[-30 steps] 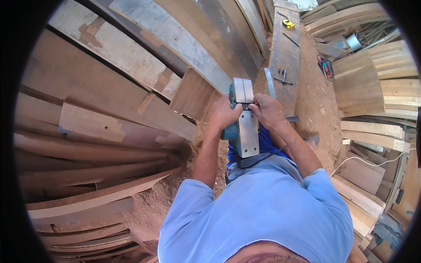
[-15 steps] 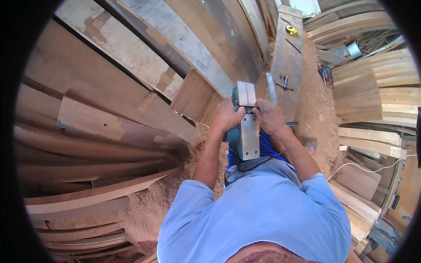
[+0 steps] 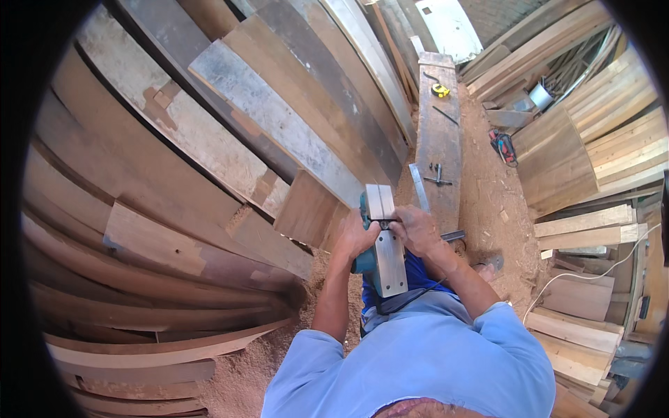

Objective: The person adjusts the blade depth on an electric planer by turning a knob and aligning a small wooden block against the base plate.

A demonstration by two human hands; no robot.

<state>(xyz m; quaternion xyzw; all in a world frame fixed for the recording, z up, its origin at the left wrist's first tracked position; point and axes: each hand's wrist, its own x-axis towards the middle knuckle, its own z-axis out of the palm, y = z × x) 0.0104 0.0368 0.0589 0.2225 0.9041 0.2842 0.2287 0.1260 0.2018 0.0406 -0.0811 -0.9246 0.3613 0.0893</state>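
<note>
An electric hand planer [image 3: 391,268] with a teal body rests upside down above my lap, its two-part metal sole facing up. My left hand [image 3: 357,237] is wrapped round its left side, thumb at the dark gap between the sole plates. From the other side, my right hand [image 3: 418,231] has its fingers bent and pressed at that same gap, by the cutter. Whether a small part lies under those fingertips is hidden. The planer's black cord [image 3: 411,301] curves across my lap.
Ahead, a long wooden bench [image 3: 441,139] bears a yellow tape measure [image 3: 440,90], a T-shaped tool [image 3: 438,181] and a metal straightedge [image 3: 419,187]. A red and black power tool [image 3: 503,148] lies on the sawdust-covered floor. Boards [image 3: 279,104] lean at left; stacked timber [image 3: 620,146] stands right.
The view has tilted up, so the bench and planer sit lower in the picture. Both hands keep their hold at the planer's cutter gap, with only slight finger movement.
</note>
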